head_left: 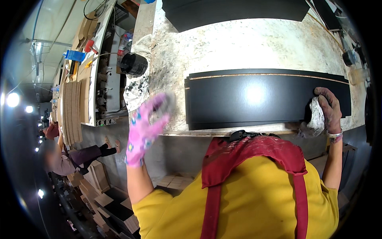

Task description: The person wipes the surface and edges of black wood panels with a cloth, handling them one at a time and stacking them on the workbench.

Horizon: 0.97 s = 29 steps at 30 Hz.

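**Head view: a rag at the end of a black panel**

The right hand (328, 106), bare and smudged dark, is closed around a crumpled white cloth rag (317, 117) and presses it against the right end of a long, flat, matt black board with a thin copper-coloured line along its far edge (254, 97). The left hand (146, 126), in a pink glove with small coloured spots, is raised in the air just left of the board, fingers spread and loose, holding nothing; it is blurred, so finer detail is hard to tell.

To wipe well here, my judgement is that the rag should stay bunched under the fingers and travel along the board's length in even passes, with the gloved hand set flat on the near left corner so that the board does not slide. The board's near edge lies close to the front edge of the surface, so pressure is better directed down than toward the body.

The board lies across the pale, speckled, paint-stained surface (238, 44). A second black panel (238, 12) lies farther back, well apart. A black round tub (133, 64) stands at the left edge of the surface. Any labels are too small to make out; a blue box-shaped thing (75, 55) sits on stacked wood at the far left.
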### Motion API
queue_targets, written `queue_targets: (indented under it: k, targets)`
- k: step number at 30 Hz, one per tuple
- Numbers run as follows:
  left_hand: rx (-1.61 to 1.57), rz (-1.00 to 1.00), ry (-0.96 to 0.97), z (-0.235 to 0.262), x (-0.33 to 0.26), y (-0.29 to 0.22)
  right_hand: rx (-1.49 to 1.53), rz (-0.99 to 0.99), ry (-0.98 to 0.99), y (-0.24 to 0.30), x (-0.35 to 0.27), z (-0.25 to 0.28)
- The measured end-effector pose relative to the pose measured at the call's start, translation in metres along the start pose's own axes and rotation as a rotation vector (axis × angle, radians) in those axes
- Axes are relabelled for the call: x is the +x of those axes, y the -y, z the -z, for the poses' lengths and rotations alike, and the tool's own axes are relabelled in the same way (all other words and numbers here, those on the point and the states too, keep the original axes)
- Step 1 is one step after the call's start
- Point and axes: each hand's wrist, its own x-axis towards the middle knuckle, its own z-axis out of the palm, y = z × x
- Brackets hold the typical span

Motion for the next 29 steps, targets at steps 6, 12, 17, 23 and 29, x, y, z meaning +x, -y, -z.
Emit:
queue_targets:
  k: [6,12,17,23,29]
  targets:
    - [0.681,-0.206,0.075,-0.010,0.093,-0.004,0.080,0.013,-0.028,0.000,-0.001,-0.004]
    - [0.767,-0.389,0.085,-0.023,0.101,-0.002,0.004,0.069,-0.045,0.011,-0.005,-0.007]
    - [0.694,-0.416,0.085,-0.028,0.104,0.008,-0.111,0.093,-0.019,0.019,-0.006,-0.007]
    - [0.942,-0.395,0.114,-0.008,0.092,0.027,-0.110,0.095,-0.058,0.017,-0.010,-0.007]
    - [0.651,-0.170,0.000,0.000,0.082,0.015,-0.073,0.003,-0.009,0.022,-0.007,-0.004]
